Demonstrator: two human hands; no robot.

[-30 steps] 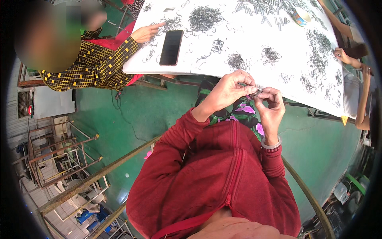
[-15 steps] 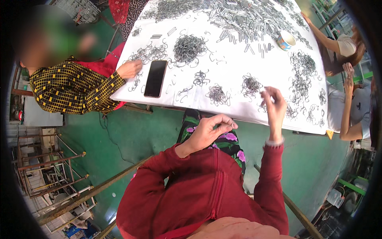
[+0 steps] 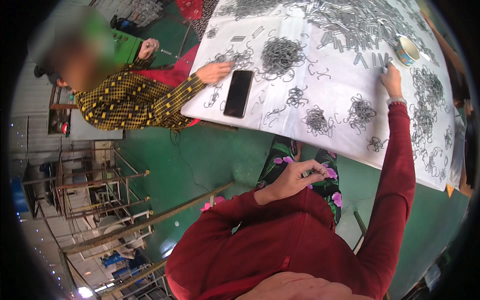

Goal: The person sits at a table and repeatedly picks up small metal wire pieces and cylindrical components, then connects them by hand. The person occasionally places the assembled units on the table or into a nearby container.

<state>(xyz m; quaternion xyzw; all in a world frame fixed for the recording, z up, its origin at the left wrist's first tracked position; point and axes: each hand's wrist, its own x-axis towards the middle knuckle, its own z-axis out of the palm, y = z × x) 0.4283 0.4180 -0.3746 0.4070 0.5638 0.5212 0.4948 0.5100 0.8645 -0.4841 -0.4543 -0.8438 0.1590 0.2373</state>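
Note:
My left hand (image 3: 300,181) is raised in front of my lap, short of the table's near edge, with thumb and fingers pinched together; whatever lies between them is too small to make out. My right hand (image 3: 392,82) reaches far over the table, its fingers drawn together at the near ends of a few loose metal strips (image 3: 376,60). Whether it grips one is unclear. Beside it stands a paper cup (image 3: 409,52). Piles of bent wire hooks (image 3: 361,113) lie nearer me, with a smaller cluster (image 3: 375,144) at the table's near edge.
A white-covered table (image 3: 340,90) carries a large heap of metal strips (image 3: 345,25) and several hook piles. A black phone (image 3: 238,93) lies at left. A co-worker's hand (image 3: 215,72) rests by hooks there; their other hand (image 3: 148,48) holds a small metal piece. A metal rail (image 3: 150,220) runs beside me.
My right hand has moved from above the near hook pile forward to the loose strips by the cup. My left hand stays pinched near my lap. The view has shifted left.

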